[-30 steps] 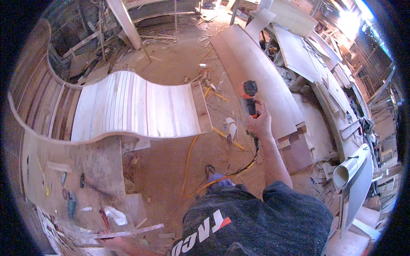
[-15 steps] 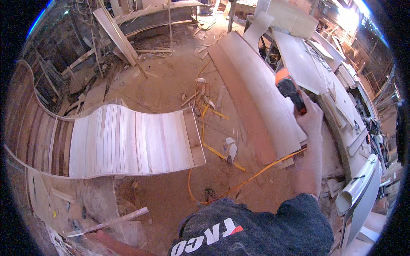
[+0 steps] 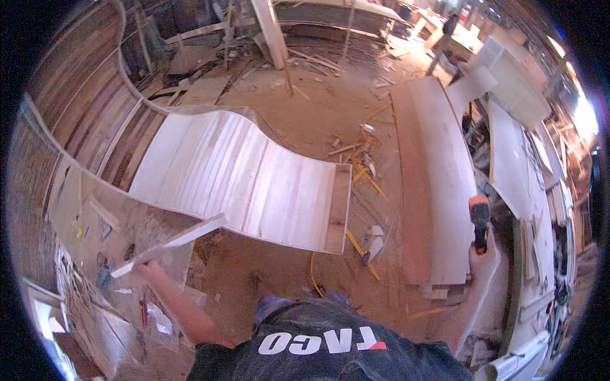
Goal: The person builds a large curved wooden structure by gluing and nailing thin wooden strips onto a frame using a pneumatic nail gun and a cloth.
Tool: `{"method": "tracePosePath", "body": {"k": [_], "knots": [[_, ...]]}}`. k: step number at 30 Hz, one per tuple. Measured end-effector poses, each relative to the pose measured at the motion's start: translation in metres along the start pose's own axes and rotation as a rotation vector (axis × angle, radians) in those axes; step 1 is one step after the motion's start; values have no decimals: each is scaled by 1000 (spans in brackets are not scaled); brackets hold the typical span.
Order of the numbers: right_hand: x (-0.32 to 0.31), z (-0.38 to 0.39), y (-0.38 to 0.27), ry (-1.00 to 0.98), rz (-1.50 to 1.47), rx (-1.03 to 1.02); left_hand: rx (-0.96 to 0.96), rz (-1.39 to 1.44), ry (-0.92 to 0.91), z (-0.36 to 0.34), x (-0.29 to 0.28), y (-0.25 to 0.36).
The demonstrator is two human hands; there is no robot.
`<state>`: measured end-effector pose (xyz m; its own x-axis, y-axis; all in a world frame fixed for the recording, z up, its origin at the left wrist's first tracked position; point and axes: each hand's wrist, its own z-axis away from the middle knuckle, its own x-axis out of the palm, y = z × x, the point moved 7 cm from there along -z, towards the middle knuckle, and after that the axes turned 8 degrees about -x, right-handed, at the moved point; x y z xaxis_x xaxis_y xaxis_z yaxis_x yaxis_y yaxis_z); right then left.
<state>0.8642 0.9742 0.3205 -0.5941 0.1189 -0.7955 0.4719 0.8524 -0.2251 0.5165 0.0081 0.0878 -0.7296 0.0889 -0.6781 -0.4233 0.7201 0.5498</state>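
Note:
My left hand (image 3: 149,269), at the lower left, is closed around the lower end of a pale wooden strip (image 3: 181,240). The strip slants up to the right, close to the near edge of a long wavy panel of wooden slats (image 3: 241,171). At the right my right hand (image 3: 481,255) grips an orange-and-black handheld power tool (image 3: 480,219) by its handle. Blur hides the tool's exact kind. It is held over the right edge of a long curved wooden sheet (image 3: 438,190).
Offcuts and scraps (image 3: 365,168) lie on the dusty floor beyond the panel's end. An orange-yellow hose (image 3: 313,273) runs near my body. Sheets and boards (image 3: 511,162) are stacked along the right. An upright board (image 3: 270,32) and a bench (image 3: 337,13) stand at the back.
My view has turned, so the panel and curved sheet sit further right. My left hand has raised the wooden strip towards the panel. The power tool is lower in the view, still in my right hand.

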Motion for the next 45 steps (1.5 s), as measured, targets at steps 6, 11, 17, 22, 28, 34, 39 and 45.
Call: {"method": "tracePosePath", "body": {"k": [6, 11, 17, 22, 28, 34, 39, 45], "knots": [[58, 22, -65, -128, -20, 86, -816, 1266, 10, -56, 57, 6], [89, 34, -120, -123, 3, 140, -405, 923, -199, -108, 64, 78], [140, 40, -167, -187, -251, 372, -590, 1271, -363, -150, 49, 195], [163, 16, -199, -156, -186, 186, -572, 1243, -434, -170, 86, 217], [215, -25, -198, -179, -223, 183, -488, 1303, -319, -194, 124, 222], [278, -61, -187, -250, -457, 300, -352, 1305, -254, -235, 148, 259], [306, -86, -199, -200, -528, 148, -358, 1331, -405, -279, 181, 298], [342, -102, -248, -337, -645, 119, 4, 589, -391, -301, 194, 358]]}}
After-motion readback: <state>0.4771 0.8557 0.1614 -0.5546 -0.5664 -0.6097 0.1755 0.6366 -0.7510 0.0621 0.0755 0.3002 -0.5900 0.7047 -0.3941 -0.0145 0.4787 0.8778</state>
